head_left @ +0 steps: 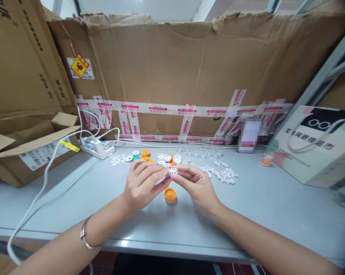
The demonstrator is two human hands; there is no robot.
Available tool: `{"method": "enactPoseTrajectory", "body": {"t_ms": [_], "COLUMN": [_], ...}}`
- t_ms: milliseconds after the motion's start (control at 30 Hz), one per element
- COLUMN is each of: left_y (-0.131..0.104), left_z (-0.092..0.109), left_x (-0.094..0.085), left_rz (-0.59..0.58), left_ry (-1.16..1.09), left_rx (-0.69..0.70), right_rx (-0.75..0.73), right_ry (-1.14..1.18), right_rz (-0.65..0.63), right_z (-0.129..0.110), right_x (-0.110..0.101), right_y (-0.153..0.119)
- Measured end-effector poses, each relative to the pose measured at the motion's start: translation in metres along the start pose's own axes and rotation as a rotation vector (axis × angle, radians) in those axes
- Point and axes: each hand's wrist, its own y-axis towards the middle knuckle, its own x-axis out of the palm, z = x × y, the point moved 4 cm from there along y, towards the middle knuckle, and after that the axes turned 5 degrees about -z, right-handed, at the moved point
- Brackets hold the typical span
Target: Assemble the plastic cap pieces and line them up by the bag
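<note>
Above the middle of the table, a small white slotted plastic piece point(173, 172) is pinched between the fingertips of both hands. My left hand point(143, 181) grips it from the left, and my right hand point(195, 185) from the right. Just below them, an orange round plastic part point(170, 195) with a small pin at its centre stands on the table. Behind my fingers lie white round caps point(177, 159) and orange discs point(145, 153). Beyond my right hand is a spread of small white slotted pieces point(225, 175).
Clear plastic domes point(201, 151) line the back of the grey table point(247, 206). A power strip point(99, 149) with white cables and an opened cardboard box point(31, 149) are at the left. On the right stand a paper bag point(310, 152), a blurred phone point(249, 135) and an orange-and-clear assembly point(266, 160).
</note>
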Motion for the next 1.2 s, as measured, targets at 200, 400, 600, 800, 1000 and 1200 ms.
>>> {"method": "enactPoseTrajectory", "body": {"t_ms": [200,400,600,800,1000,1200], "left_y": [0.001,0.0,-0.004,-0.003,-0.003,-0.003], "left_z": [0.0,-0.004,-0.014,-0.01,-0.009,-0.01], "left_x": [0.001,0.003,0.005,0.009,0.013,0.014], "left_rz": [0.0,-0.011,0.021,-0.028,-0.075,-0.104], "left_ry": [-0.011,-0.068,-0.137,-0.145,-0.14,-0.131], "left_rx": [-0.016,-0.084,-0.225,-0.165,-0.179,-0.203], "right_rx": [0.034,0.162,0.253,0.264,0.292,0.287], "right_ry": [0.048,0.218,0.308,0.307,0.289,0.306], "right_rz": [-0.026,-0.009,0.044,0.017,-0.054,-0.051], "right_z": [0.0,0.003,0.007,0.01,0.011,0.01], "right_x": [0.0,-0.001,-0.008,-0.006,-0.002,-0.001], "right_y": [0.001,0.003,0.005,0.005,0.004,0.003]}}
